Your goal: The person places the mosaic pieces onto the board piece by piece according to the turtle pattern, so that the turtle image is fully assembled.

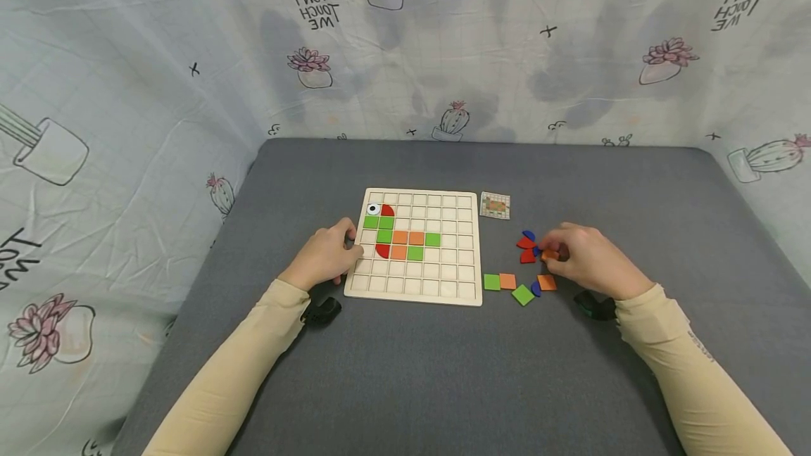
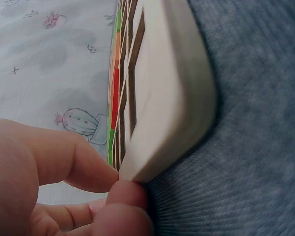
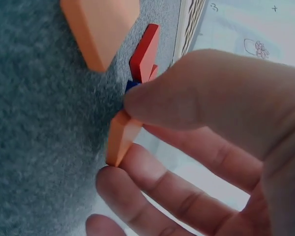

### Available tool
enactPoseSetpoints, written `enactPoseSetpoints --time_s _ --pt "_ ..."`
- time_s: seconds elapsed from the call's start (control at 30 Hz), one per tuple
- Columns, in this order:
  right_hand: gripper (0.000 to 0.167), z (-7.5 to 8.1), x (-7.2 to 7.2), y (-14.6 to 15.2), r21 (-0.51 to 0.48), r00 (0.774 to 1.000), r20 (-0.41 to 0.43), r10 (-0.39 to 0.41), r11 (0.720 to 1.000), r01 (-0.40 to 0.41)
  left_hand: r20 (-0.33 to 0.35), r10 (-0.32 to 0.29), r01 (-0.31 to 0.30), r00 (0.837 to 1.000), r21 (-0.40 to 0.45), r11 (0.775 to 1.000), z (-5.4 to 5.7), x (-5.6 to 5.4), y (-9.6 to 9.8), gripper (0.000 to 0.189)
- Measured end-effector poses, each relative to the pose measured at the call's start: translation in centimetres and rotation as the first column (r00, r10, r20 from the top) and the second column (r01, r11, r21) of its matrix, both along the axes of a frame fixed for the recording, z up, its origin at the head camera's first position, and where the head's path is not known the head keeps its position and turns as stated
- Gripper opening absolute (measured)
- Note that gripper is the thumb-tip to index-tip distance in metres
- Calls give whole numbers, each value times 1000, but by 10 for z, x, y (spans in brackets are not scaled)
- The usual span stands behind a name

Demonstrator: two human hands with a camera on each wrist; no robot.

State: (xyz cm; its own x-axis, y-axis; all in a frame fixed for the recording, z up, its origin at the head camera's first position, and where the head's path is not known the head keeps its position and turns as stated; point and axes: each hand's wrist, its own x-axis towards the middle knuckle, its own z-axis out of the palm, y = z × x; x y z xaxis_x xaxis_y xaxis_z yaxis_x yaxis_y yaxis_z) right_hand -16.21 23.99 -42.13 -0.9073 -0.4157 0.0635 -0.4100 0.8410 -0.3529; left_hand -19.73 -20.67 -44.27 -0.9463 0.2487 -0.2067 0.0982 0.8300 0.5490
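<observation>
A pale wooden grid board [image 1: 448, 273] lies on the table, with green, orange and red tiles and a white eye piece [image 1: 374, 209] forming a figure in its cells. My left hand [image 1: 324, 252] pinches the board's left edge; in the left wrist view, finger and thumb meet at the wooden rim [image 2: 174, 103]. To the right of the board, my right hand [image 1: 586, 259] holds an orange tile [image 3: 122, 135] between thumb and fingers, close over the table. Beside it lie red pieces [image 1: 527, 256] and blue pieces [image 1: 529, 235].
A small pattern card [image 1: 495, 205] lies by the board's upper right corner. Nearer me are loose green tiles [image 1: 523, 295], orange tiles [image 1: 507, 281] and a blue half-round piece [image 1: 536, 288]. A patterned cloth [image 1: 443, 41] hangs behind the grey table [image 1: 405, 371].
</observation>
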Motion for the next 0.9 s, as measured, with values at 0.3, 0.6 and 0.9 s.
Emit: enactPoseSetpoints --time_s 0.3,0.6,0.9 --pt "15 -2 2 -22 -51 999 -31 26 998 -27 8 11 -11 1000 -1 1000 0 -1 1 22" --pt "14 -5 -2 -71 -126 993 -51 105 986 -110 5 7 -7 1000 -4 1000 0 -1 0 21" --pt "10 -4 -12 -120 -169 973 -107 206 960 -222 6 6 -6 1000 -1 1000 1 -1 0 21"
